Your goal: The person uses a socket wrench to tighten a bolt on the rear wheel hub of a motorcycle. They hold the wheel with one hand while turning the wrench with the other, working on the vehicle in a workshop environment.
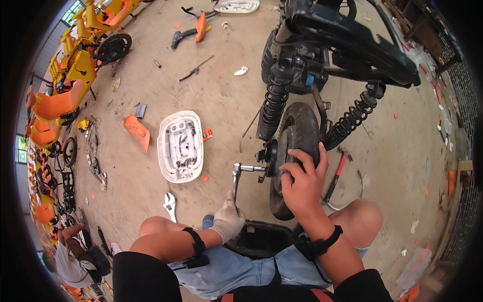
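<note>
My left hand (228, 219), in a pale work glove, grips the handle of a ratchet wrench (236, 181). A long socket (252, 168) runs from the ratchet's head to the axle end beside the brake drum (269, 157). The bare fingers of my right hand (305, 181) are spread over the rear tyre (306, 124) and hold no tool. That wheel belongs to a black scooter frame (339, 34). Two coil-spring shock absorbers, one on the left (274, 104) and one on the right (351, 119), flank it; the tyre's far side is hidden.
A white plastic tray (162, 151) of small hardware lies left, near an adjustable wrench (170, 205) and an orange panel (136, 132). A red-handled hammer (336, 177) lies right. Farther off are a cordless drill (183, 37), yellow scooters (81, 71) and a crouching person (71, 264).
</note>
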`<state>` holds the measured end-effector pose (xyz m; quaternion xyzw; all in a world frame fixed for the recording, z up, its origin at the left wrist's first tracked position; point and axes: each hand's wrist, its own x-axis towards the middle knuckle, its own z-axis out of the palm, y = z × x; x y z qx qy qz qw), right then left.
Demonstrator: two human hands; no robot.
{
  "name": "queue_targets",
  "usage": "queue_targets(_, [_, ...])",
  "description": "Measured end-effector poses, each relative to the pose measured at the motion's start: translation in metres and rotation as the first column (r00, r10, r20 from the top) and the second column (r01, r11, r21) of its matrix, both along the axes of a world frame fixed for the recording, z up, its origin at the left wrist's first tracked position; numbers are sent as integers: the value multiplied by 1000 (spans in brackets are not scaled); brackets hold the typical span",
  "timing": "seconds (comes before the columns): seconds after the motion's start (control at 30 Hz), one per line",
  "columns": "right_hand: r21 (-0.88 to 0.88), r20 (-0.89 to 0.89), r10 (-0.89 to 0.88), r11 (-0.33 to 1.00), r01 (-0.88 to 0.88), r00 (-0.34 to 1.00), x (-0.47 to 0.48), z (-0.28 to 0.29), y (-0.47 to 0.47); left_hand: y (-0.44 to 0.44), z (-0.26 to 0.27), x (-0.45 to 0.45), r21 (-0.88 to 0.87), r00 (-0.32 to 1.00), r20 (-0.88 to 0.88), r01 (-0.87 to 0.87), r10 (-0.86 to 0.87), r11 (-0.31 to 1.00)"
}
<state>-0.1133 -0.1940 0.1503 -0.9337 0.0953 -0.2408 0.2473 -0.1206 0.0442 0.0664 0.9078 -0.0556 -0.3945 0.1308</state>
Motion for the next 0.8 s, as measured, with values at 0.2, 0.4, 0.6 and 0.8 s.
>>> queue_targets(0.2, [-13,9,-22,1000,22,1000,4,-6,-3,1,10,2,-121,995,42,-90,95,989])
queue_targets(0.4, [-42,37,2,999,-1,999,1,-10,1,-11,42,22,-39,994,-76,-86,83,996])
queue_targets(0.6, [-65,18,-1,998,2,1000,-1,-7,3,-7,39,42,46,794,74,602,-604,797])
queue_targets(0.8, [-35,14,-1,999,1,1000,4,-9,0,-24,93,63,-286,922,-351,-269,161,920])
